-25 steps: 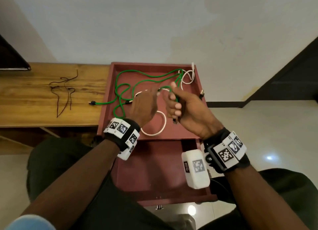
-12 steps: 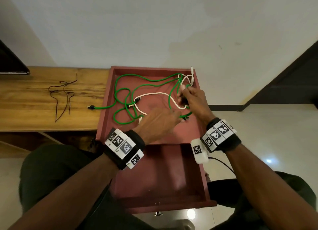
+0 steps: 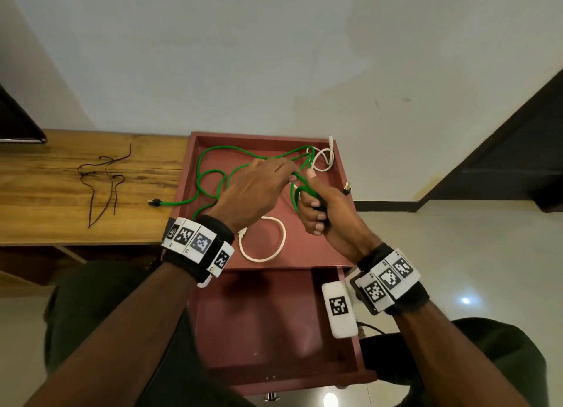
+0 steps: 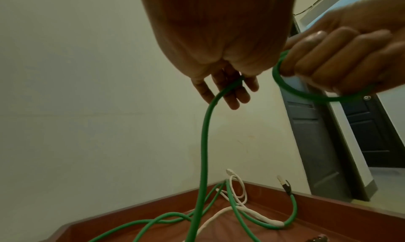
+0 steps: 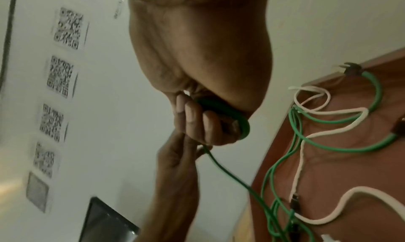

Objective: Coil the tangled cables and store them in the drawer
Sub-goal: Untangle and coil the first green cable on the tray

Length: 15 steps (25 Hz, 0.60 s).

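Fingers [image 5: 192,117] of the right hand [image 3: 323,207] curl around a small loop of the green cable [image 4: 203,141]; the left hand [image 3: 259,187] pinches it, fingertips hidden from the head camera. Its remaining length lies tangled with white cables [image 3: 263,239] on the red cabinet top [image 3: 310,254], above the open drawer [image 3: 274,330]

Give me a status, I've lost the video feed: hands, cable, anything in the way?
Right hand grips a started loop of the green cable. Left hand pinches the strand, feeding it. White cable tangled with the green on the cabinet top; drawer open.
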Motion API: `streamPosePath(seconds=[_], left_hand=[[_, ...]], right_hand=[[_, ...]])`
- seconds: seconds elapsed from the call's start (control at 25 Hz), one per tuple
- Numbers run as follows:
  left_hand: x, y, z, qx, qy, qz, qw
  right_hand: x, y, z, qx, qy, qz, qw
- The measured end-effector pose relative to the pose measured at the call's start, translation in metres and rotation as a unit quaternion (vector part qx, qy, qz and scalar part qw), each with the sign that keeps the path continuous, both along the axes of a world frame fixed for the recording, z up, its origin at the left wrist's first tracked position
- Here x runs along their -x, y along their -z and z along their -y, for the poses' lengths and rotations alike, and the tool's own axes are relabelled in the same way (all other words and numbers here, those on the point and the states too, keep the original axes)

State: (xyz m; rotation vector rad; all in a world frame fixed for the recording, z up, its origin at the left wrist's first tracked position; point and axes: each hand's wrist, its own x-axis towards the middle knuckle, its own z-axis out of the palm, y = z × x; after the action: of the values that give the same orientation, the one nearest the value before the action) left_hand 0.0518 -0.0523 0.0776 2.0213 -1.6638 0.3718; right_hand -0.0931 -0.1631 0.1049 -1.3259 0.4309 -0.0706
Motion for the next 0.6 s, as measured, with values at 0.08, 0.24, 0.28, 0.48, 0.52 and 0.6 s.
streamPosePath(seconds=[0.08,0.24,0.28,0.48,0.52,0.6], left_hand=[[0.006,0.009,0.004,0.032,0.012,-0.131,0.991],[0.021,0.026,0.011,-0.012,0.012,-0.267,0.964],[0.025,0.027,0.013,-0.022,0.009,-0.263,0.965],[0.038,0.023,0.012,-0.140,-0.043,-0.089,0.985],[0.039,0.022,0.013,-0.154,-0.039,-0.078,0.984],[0.042,0.018,0.014,-0.157,-0.035,-0.078,0.984]], right_hand=[[0.001,-0.012,0.004,-0.104,-0.015,0.044,0.994],[-0.008,-0.030,0.016,-0.200,0.011,0.119,0.972],[-0.012,-0.032,0.020,-0.199,0.040,0.127,0.971],[-0.036,-0.026,0.040,-0.053,0.176,0.145,0.972],[-0.042,-0.021,0.040,0.033,0.191,0.131,0.972],[-0.052,-0.004,0.039,0.267,0.191,0.085,0.941]])
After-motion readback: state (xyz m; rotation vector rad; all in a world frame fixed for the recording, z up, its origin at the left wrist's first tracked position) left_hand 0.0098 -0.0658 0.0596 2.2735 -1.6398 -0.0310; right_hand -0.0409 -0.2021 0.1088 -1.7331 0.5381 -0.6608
